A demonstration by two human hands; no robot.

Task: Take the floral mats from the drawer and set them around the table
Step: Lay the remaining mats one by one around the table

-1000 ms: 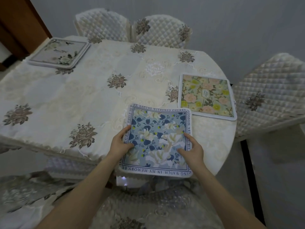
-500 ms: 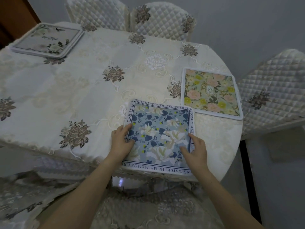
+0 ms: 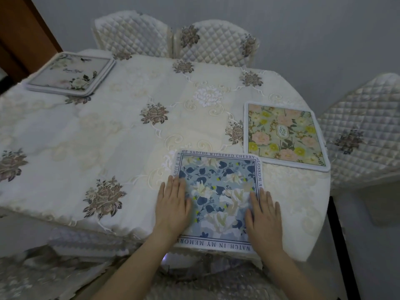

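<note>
Table (image 3: 108, 148) bears three floral mats; both hands flat on blue mat (image 3: 218, 195).

Single head-mounted wide-angle view, angled forward and down, close over the near edge of the counter (image 3: 129, 148); chairs (image 3: 212, 44) beyond.

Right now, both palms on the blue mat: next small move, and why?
Probably lift both hands off. The blue mat lies flat near the table's front edge, left hand and right hand open on its sides, so it looks placed.
</note>
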